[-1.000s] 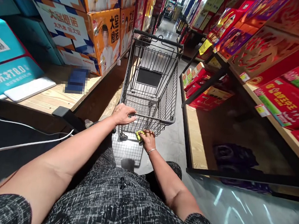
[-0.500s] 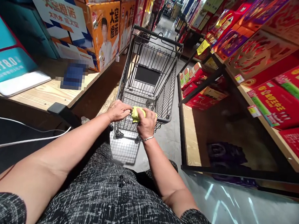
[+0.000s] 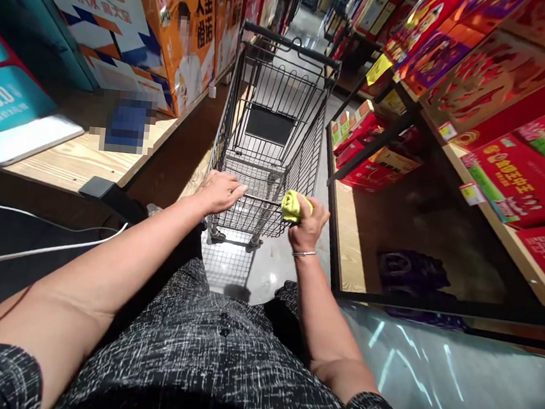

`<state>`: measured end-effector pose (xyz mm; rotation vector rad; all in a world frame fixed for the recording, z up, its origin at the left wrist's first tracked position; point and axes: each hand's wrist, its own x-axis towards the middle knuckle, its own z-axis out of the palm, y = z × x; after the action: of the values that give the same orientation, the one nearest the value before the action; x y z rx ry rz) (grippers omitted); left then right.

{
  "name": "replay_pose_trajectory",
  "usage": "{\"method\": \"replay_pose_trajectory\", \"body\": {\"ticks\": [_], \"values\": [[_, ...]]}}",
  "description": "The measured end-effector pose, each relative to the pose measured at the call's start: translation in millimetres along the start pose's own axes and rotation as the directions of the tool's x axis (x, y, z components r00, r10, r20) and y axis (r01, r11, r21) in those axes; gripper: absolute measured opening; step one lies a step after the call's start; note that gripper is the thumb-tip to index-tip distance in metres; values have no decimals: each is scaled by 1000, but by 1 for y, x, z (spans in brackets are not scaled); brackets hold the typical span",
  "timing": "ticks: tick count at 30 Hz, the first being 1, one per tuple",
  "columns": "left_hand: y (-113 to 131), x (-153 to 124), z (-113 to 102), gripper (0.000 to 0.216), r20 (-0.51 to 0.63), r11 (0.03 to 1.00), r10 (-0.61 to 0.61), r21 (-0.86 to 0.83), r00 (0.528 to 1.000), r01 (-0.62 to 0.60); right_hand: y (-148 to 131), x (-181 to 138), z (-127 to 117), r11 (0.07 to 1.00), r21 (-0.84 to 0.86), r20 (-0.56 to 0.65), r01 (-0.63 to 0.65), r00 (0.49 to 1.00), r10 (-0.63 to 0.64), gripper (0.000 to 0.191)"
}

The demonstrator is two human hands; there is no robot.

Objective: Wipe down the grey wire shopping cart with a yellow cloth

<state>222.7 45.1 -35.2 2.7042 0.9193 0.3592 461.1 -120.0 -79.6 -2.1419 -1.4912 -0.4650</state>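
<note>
A dark wire shopping cart (image 3: 254, 138) stands directly in front of me, with its near edge at my hands. My left hand (image 3: 221, 192) is curled over the cart's near left corner, fingers bent on the rim. In my right hand (image 3: 311, 224) is a bunched yellow-green cloth (image 3: 291, 206), pressed at the near right corner of the cart's rim. The fingers wrap round the cloth, and its rolled end shows on the left. Part of the rim behind the right hand is hidden.
On the left, a wooden shelf (image 3: 49, 167) bears orange drink cartons (image 3: 180, 60), a teal box (image 3: 8, 95) and a white flat device (image 3: 28, 139). Red gift boxes (image 3: 506, 182) fill the right shelf. A white cable (image 3: 46, 248) hangs at lower left. The aisle runs ahead.
My right hand has moved right along the near rim with the cloth, away from my left hand. The left hand stays at the left corner. The view has shifted slightly.
</note>
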Motion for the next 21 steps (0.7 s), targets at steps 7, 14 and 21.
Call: {"method": "replay_pose_trajectory", "body": {"ticks": [7, 14, 21], "values": [[29, -5, 20, 49, -7, 997, 73, 4, 997, -73, -9, -77, 87, 994, 82, 279, 66, 957, -87, 36], [20, -5, 24, 45, -59, 991, 115, -60, 992, -119, 2, -111, 120, 974, 127, 494, 189, 839, -228, 32], [17, -6, 22, 41, -67, 991, 90, -98, 994, -96, 28, -74, 74, 987, 97, 233, 128, 961, -148, 34]]}}
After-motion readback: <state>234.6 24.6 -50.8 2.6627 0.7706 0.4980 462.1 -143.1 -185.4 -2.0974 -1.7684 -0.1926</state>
